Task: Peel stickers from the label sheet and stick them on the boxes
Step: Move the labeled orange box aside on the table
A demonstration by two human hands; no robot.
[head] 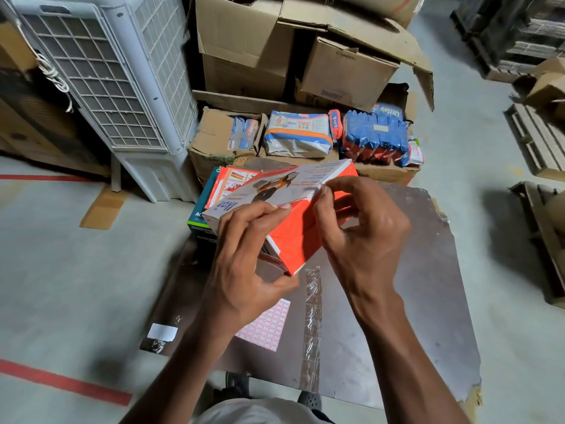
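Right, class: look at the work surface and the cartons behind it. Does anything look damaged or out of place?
Yes. The brown board is torn at its near right corner, with ragged edges. The big carton behind has a ripped, sagging flap, and the small carton looks crushed.

The blue packs (377, 133) beyond the right hand (363, 237) read "Littles" on top. Left of the left hand (244, 270), the teal box (198, 218) shows "AC". The held orange box (284, 215) has blue letters too tilted to read surely.
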